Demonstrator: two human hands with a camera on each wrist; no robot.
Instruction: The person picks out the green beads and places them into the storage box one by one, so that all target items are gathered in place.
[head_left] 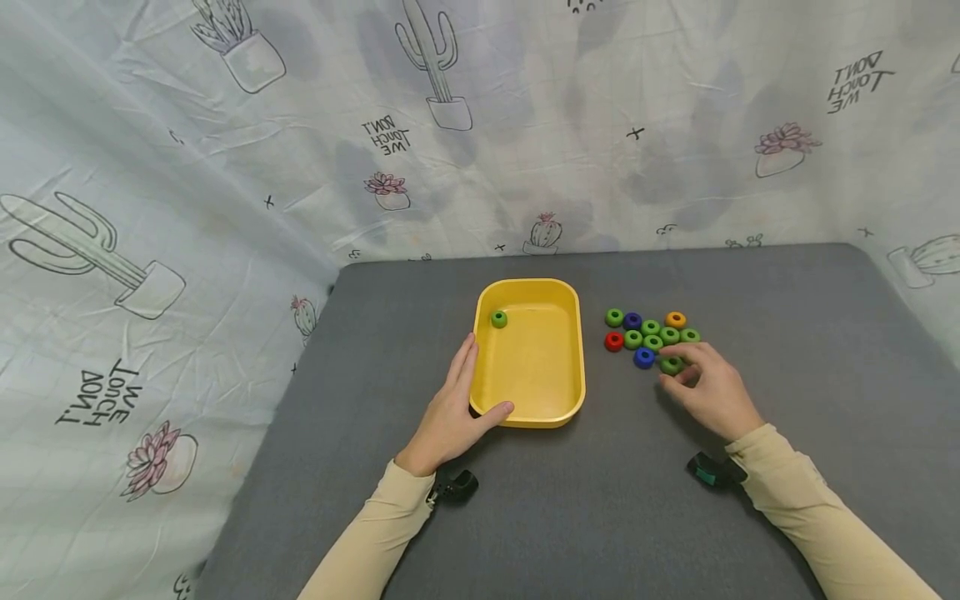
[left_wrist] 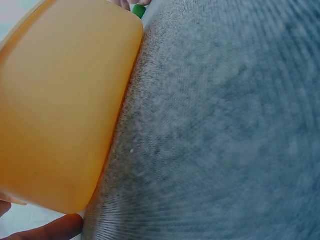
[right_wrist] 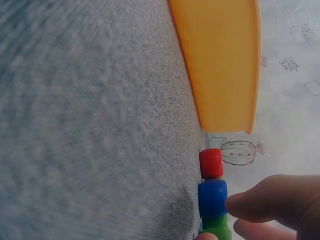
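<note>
On the grey table stands a yellow tray (head_left: 528, 367), with one green bead (head_left: 499, 319) inside near its back left corner. My left hand (head_left: 446, 421) rests against the tray's left side, fingers straight along the wall and thumb at the front rim. To the tray's right, my right hand (head_left: 712, 392) has thumb and forefinger curved round a green bead (head_left: 671, 366) at the near side of a cluster. In the right wrist view, the fingertips are close beside a blue bead (right_wrist: 212, 198), and a red bead (right_wrist: 211, 163) sits beyond it.
The cluster has several more green beads (head_left: 650, 327), a red bead (head_left: 614, 342), a dark blue bead (head_left: 632, 321) and an orange bead (head_left: 676, 320). A printed cloth (head_left: 495, 167) hangs behind and left of the table (head_left: 555, 517).
</note>
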